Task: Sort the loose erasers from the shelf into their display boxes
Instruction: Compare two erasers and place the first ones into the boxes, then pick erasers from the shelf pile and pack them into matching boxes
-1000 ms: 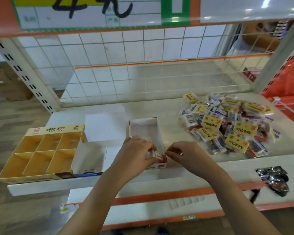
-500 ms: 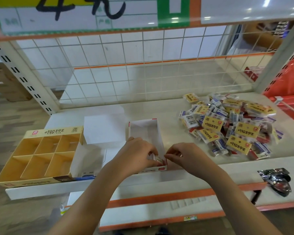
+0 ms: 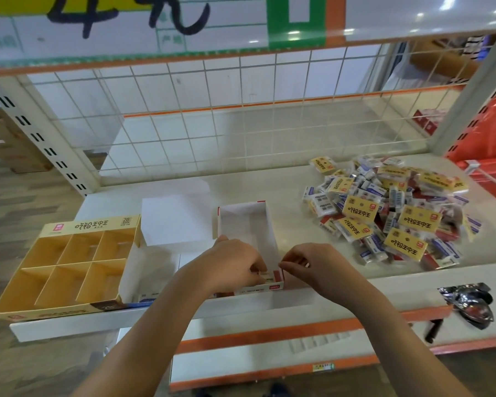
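**Hands at the near end of the white box**

Since a second ago little has changed: both hands stay at the near end of the white box, the left hand's fingers now reaching a bit further over an eraser there, and the camera has tipped slightly so the shelf sits lower in view.

At far left the yellow box lies on the shelf, its six compartments holding nothing visible. Just beside it a white lid lies flat. Next comes the white box, open, its far part bare; at its near end sits a red-and-white eraser. The left hand curls its fingertips on that eraser, pinching it inside the box. The right hand hovers just beside the box's near right corner, fingers curled with thumb and forefinger together; whether they grasp anything I cannot tell.

Further right the pile of erasers lies loose on the shelf, well apart from the boxes. At the far right edge rests a crumpled silver wrapper
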